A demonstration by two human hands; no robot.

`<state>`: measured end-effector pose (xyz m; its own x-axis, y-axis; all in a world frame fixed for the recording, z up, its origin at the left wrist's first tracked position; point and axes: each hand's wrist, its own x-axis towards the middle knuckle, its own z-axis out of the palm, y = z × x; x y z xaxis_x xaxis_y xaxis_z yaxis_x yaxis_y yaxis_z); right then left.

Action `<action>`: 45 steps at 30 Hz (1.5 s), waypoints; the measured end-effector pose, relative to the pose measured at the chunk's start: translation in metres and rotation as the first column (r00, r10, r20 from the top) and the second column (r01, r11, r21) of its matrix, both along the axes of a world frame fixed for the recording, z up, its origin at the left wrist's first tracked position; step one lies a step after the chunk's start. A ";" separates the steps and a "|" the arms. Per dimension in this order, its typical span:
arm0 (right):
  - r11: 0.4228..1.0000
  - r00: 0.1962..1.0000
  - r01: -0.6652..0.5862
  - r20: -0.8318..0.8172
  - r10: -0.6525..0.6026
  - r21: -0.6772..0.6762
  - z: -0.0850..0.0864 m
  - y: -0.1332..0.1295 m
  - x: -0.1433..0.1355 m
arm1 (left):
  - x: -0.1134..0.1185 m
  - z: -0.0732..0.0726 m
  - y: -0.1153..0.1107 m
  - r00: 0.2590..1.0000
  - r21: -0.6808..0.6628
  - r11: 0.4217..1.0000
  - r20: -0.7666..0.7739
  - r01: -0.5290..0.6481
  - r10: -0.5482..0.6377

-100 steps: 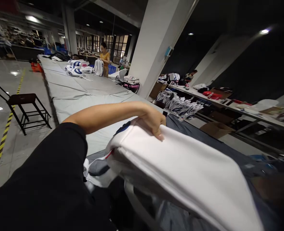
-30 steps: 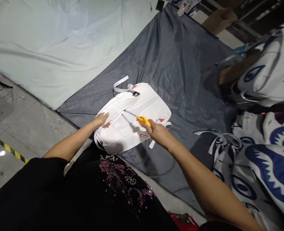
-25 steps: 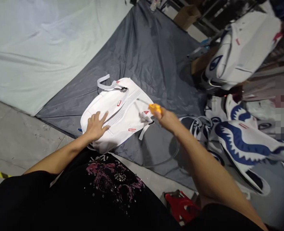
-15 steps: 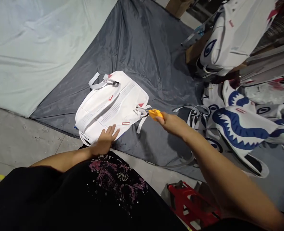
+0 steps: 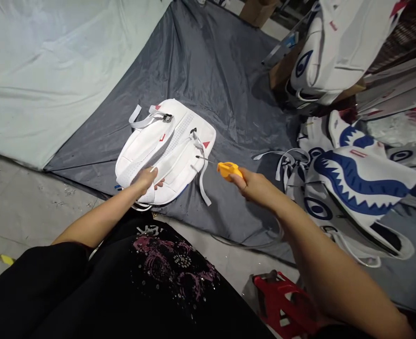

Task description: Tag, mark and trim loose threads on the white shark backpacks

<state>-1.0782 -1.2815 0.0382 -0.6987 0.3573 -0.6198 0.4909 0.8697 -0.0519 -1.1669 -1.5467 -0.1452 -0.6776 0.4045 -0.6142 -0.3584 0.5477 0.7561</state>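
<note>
A white backpack [image 5: 180,175] lies with its strap side up on the dark grey sheet. My left hand [image 5: 147,181] is closed around one of its padded shoulder straps [image 5: 172,162], near the end closest to my body. That strap's black buckle [image 5: 193,131] lies over the back panel, and a loose webbing end [image 5: 204,187] hangs past the bag's edge. In my right hand [image 5: 252,186] is a pair of yellow-handled thread snips [image 5: 229,170]. Their thin metal tip points left at the bag's right edge; whether it touches the bag I cannot tell.
White and blue backpacks with shark-teeth patterns [image 5: 359,181] are heaped at the right. Another white backpack [image 5: 349,52] stands at the upper right by a cardboard box [image 5: 284,68]. A red plastic stool [image 5: 285,301] is at the lower right. Pale cloth [image 5: 60,70] covers the upper left.
My left hand has moved from the bag's near edge onto the strap. The strap's buckle end has swung up and left, away from the snips. The snips have stayed nearly in place.
</note>
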 end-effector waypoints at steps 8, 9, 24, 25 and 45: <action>0.946 0.984 -0.177 0.024 0.177 0.270 0.001 0.000 -0.008 | 0.034 0.013 0.055 0.769 -0.437 0.862 -0.447 0.259 -0.457; 0.949 0.981 -0.195 0.064 0.185 0.249 -0.002 -0.006 0.000 | 0.033 0.014 0.056 0.768 -0.435 0.856 -0.435 0.278 -0.470; 0.996 0.987 0.056 0.145 -0.065 0.065 -0.075 -0.152 0.108 | -0.070 -0.007 -0.097 0.792 0.155 0.840 0.457 -0.520 0.405; 0.995 0.989 0.072 0.126 -0.081 0.072 -0.084 -0.162 0.106 | -0.072 -0.010 -0.094 0.777 0.174 0.840 0.510 -0.514 0.370; 0.886 0.920 0.385 -0.031 -0.391 0.259 -0.163 -0.221 0.087 | -0.078 -0.052 -0.076 0.617 0.523 0.666 0.778 -0.532 -0.118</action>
<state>-0.9916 -1.5029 -0.1250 -0.4595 0.7444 -0.4844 0.7900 0.5918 0.1600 -1.2454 -1.6230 -0.1971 -0.2766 0.8020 -0.5294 -0.9511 -0.1496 0.2703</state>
